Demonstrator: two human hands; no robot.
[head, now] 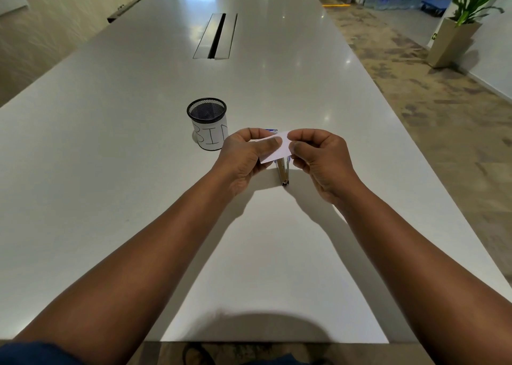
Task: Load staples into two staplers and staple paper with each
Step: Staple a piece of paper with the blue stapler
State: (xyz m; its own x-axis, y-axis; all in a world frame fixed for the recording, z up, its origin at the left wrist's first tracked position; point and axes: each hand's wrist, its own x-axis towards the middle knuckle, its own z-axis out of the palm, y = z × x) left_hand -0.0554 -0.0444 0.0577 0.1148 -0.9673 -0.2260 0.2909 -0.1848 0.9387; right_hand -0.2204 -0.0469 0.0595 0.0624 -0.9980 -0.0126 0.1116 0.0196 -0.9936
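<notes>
A small white piece of paper (277, 148) is held above the table between both hands. My left hand (243, 156) pinches its left end with thumb on top. My right hand (321, 159) pinches its right end. Directly below the paper, a metal stapler (283, 173) lies on the table, pointing toward me, mostly hidden by the paper and hands. A blue edge of a small box (271, 130) peeks out behind my left fingers. I can only make out one stapler.
A black mesh cup (207, 123) with a white label reading "BIN" stands just left of my hands. The long white table (138, 170) has a cable slot (216, 36) in its middle. A potted plant (457, 32) stands on the floor at far right.
</notes>
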